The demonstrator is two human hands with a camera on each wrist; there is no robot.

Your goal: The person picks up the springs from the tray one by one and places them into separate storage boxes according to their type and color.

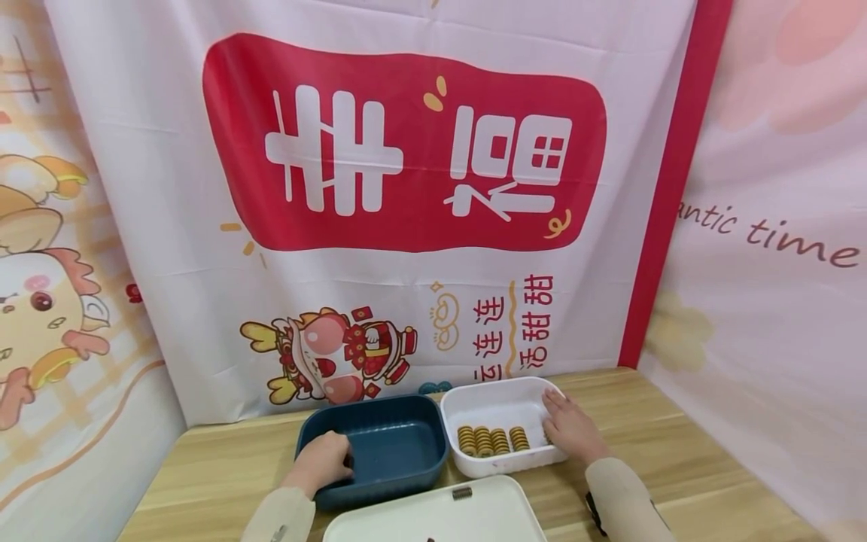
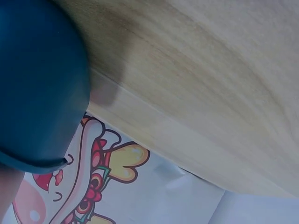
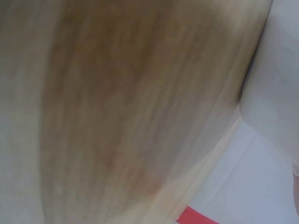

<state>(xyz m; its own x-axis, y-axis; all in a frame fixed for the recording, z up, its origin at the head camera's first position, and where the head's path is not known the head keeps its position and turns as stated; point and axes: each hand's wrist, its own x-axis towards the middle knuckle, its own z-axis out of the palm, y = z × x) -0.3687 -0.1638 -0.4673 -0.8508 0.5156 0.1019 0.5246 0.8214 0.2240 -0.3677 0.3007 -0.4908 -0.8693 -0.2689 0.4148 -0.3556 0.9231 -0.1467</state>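
My left hand (image 1: 327, 459) reaches over the left side of a dark blue rectangular bin (image 1: 442, 444), its fingers bent down inside. Its fingertips are hidden, so whether it holds anything is unclear. On the right, my right hand (image 1: 572, 427) lies across the right rim of a white bin (image 1: 501, 468), fingers stretched into it. Ridged golden-brown pieces (image 1: 500, 441), like coils or stacked discs, stand along the white bin's near side; one more is partly covered by the right hand. The left wrist view shows the blue bin's outer wall (image 2: 42, 84); the right wrist view shows the white bin's wall (image 3: 275, 88).
A cream tray or lid (image 1: 433, 519) lies in front of both bins, with a small dark ridged piece (image 1: 462, 493) on it. Beneath everything is a wood-grain table (image 1: 210, 482). A printed cloth (image 1: 420, 263) hangs right behind the bins.
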